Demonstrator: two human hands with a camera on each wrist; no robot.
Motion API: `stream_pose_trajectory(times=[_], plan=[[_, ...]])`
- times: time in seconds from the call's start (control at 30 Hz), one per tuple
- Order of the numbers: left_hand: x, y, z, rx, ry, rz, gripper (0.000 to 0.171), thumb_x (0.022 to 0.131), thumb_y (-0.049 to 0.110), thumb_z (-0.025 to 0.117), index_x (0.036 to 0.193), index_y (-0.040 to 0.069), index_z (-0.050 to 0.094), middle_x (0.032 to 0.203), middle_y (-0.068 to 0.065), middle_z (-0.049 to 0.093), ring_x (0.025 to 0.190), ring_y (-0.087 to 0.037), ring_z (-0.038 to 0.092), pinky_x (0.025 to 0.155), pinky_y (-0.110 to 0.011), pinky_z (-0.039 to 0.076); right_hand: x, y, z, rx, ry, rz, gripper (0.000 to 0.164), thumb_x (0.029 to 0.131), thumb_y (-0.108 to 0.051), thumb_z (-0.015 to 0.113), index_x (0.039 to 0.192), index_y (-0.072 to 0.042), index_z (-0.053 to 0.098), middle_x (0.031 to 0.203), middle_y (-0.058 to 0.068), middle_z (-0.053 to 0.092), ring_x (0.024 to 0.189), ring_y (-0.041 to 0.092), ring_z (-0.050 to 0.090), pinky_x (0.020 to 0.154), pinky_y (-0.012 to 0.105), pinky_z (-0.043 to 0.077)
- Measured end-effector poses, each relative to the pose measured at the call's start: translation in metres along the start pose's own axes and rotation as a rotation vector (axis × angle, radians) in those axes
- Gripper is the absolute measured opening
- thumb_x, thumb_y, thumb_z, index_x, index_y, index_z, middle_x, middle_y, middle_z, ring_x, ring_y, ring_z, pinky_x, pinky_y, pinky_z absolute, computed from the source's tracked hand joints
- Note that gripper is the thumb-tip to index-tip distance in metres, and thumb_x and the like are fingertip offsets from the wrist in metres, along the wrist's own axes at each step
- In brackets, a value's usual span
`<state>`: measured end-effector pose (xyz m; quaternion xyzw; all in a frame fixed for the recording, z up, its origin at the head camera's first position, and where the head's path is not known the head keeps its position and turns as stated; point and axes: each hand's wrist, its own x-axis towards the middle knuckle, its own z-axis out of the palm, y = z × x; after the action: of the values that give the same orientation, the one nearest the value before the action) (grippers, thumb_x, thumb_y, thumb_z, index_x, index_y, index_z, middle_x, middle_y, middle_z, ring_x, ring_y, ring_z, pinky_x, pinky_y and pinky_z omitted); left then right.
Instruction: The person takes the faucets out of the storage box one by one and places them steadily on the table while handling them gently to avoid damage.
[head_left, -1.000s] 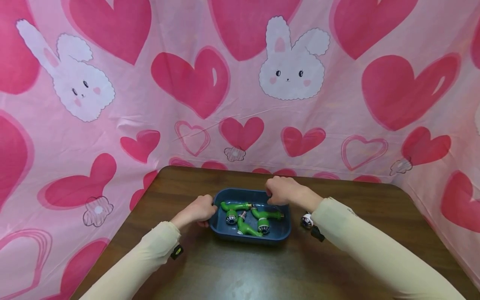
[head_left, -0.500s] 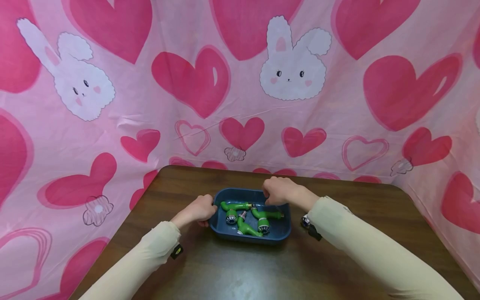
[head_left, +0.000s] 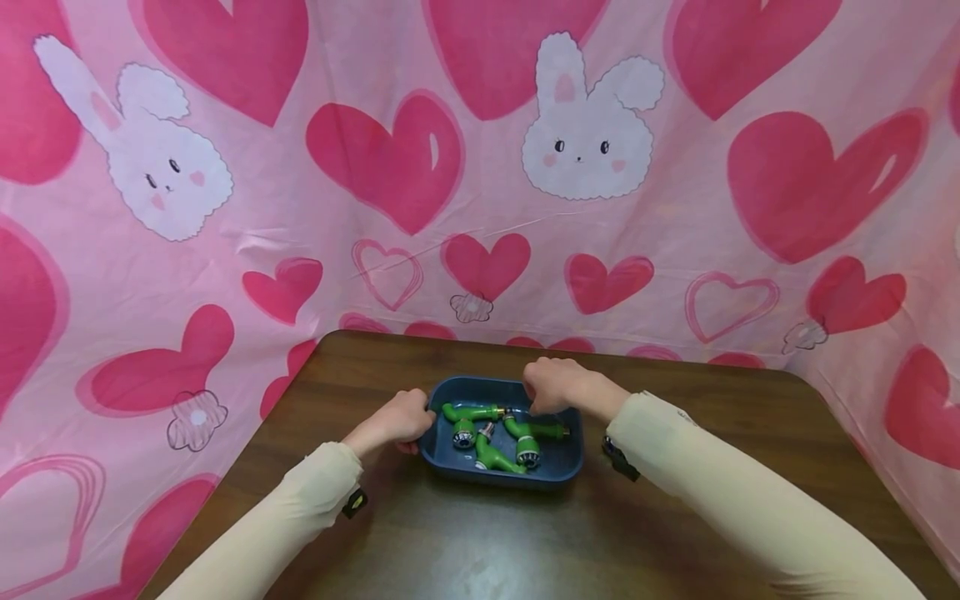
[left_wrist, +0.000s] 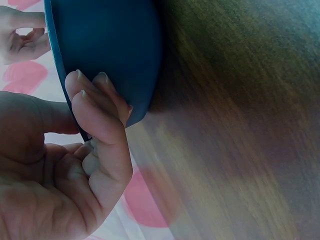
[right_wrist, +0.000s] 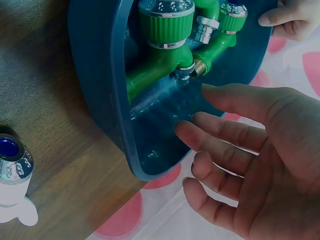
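A dark blue plastic basin [head_left: 501, 477] stands on the table with three green plastic taps in it: one along the back [head_left: 474, 412], one at the right [head_left: 536, 430] and one in front [head_left: 495, 458]. My left hand [head_left: 401, 419] grips the basin's left end, thumb on the inside of the rim and fingers [left_wrist: 102, 117] curled against the outer wall. Over the back right part of the basin hovers my right hand [head_left: 558, 386]. In the right wrist view its fingers [right_wrist: 220, 145] are loosely bent and hold nothing, close to the rim near the green taps.
A white tap [right_wrist: 14, 185] with a chrome collar lies on the wooden table [head_left: 480, 550], right of the basin; my right sleeve mostly hides it in the head view. A pink cloth [head_left: 480, 200] with hearts and rabbits hangs behind the table.
My right hand has drifted slightly left over the basin, and the sleeve now covers the white tap in the head view. The left hand and the basin stay in place.
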<state>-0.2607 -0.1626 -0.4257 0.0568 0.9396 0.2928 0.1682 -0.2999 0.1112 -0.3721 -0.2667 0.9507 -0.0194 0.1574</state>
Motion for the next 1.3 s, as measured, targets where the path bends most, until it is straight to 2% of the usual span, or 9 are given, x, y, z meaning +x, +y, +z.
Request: stream_pose_trajectory(times=[0.4, 0.43, 0.47, 0.53, 0.67, 0.7, 1.07, 1.23, 1.3], plan=[[0.0, -0.001, -0.001, -0.025, -0.011, 0.008, 0.022, 0.107, 0.01, 0.056, 0.091, -0.002, 0.064, 0.07, -0.016, 0.064, 0.051, -0.023, 0.067, 0.05, -0.034, 0.06, 0.002, 0.001, 0.002, -0.04, -0.048, -0.003, 0.018, 0.087, -0.019, 0.085, 0.087, -0.016, 0.068, 0.08, -0.003, 0.063, 0.074, 0.018, 0.059, 0.067, 0.037, 0.054], [0.001, -0.001, -0.001, -0.032, -0.015, 0.004, 0.022, 0.107, 0.01, 0.056, 0.09, -0.002, 0.064, 0.07, -0.017, 0.064, 0.052, -0.024, 0.068, 0.051, -0.035, 0.06, 0.002, 0.001, 0.002, -0.038, -0.05, -0.002, 0.018, 0.087, -0.019, 0.085, 0.088, -0.015, 0.068, 0.08, -0.003, 0.063, 0.073, 0.018, 0.06, 0.067, 0.037, 0.054], [0.007, -0.009, 0.002, -0.034, -0.019, 0.028, 0.023, 0.107, 0.011, 0.055, 0.09, -0.002, 0.064, 0.07, -0.016, 0.063, 0.051, -0.023, 0.067, 0.049, -0.034, 0.059, 0.002, 0.002, 0.003, -0.037, -0.052, -0.001, 0.018, 0.087, -0.018, 0.086, 0.089, -0.015, 0.068, 0.081, -0.003, 0.063, 0.074, 0.018, 0.06, 0.067, 0.037, 0.055], [0.008, -0.009, 0.001, -0.037, -0.025, 0.026, 0.023, 0.107, 0.011, 0.055, 0.09, -0.002, 0.064, 0.07, -0.016, 0.063, 0.051, -0.023, 0.067, 0.049, -0.034, 0.06, 0.003, 0.003, 0.004, -0.04, -0.054, -0.001, 0.017, 0.087, -0.018, 0.086, 0.089, -0.015, 0.069, 0.081, -0.003, 0.063, 0.074, 0.018, 0.06, 0.068, 0.037, 0.055], [0.008, -0.007, 0.001, -0.036, -0.016, 0.007, 0.023, 0.107, 0.011, 0.055, 0.09, -0.002, 0.063, 0.07, -0.016, 0.063, 0.051, -0.023, 0.067, 0.048, -0.034, 0.059, 0.006, 0.004, 0.006, -0.049, -0.056, -0.01, 0.018, 0.086, -0.018, 0.087, 0.086, -0.016, 0.068, 0.08, -0.003, 0.063, 0.074, 0.018, 0.06, 0.067, 0.037, 0.054], [0.001, 0.002, -0.001, -0.034, -0.013, -0.02, 0.021, 0.106, 0.009, 0.056, 0.09, -0.002, 0.064, 0.07, -0.017, 0.064, 0.052, -0.024, 0.068, 0.05, -0.035, 0.06, 0.007, 0.004, 0.006, -0.051, -0.057, -0.012, 0.019, 0.085, -0.017, 0.087, 0.085, -0.017, 0.068, 0.079, -0.003, 0.063, 0.074, 0.018, 0.059, 0.067, 0.037, 0.054], [0.001, 0.005, -0.002, -0.027, -0.002, -0.005, 0.021, 0.108, 0.011, 0.055, 0.093, -0.001, 0.064, 0.071, -0.014, 0.063, 0.051, -0.021, 0.066, 0.05, -0.033, 0.059, 0.01, 0.007, 0.004, -0.067, -0.09, -0.029, 0.017, 0.085, -0.015, 0.085, 0.083, -0.018, 0.068, 0.079, -0.004, 0.063, 0.072, 0.018, 0.059, 0.065, 0.036, 0.053], [0.003, 0.004, -0.003, -0.033, -0.019, -0.016, 0.021, 0.107, 0.01, 0.055, 0.093, -0.003, 0.064, 0.072, -0.017, 0.064, 0.052, -0.023, 0.068, 0.051, -0.034, 0.06, 0.01, 0.005, 0.004, -0.076, -0.117, -0.038, 0.017, 0.084, -0.014, 0.087, 0.085, -0.018, 0.07, 0.081, -0.004, 0.065, 0.074, 0.017, 0.06, 0.069, 0.037, 0.056], [0.009, -0.003, 0.0, -0.032, -0.026, 0.004, 0.022, 0.107, 0.011, 0.054, 0.095, -0.004, 0.064, 0.073, -0.017, 0.063, 0.052, -0.023, 0.067, 0.05, -0.033, 0.059, 0.01, 0.004, 0.004, -0.073, -0.124, -0.038, 0.017, 0.084, -0.015, 0.088, 0.086, -0.018, 0.071, 0.082, -0.004, 0.065, 0.076, 0.017, 0.061, 0.072, 0.038, 0.058]])
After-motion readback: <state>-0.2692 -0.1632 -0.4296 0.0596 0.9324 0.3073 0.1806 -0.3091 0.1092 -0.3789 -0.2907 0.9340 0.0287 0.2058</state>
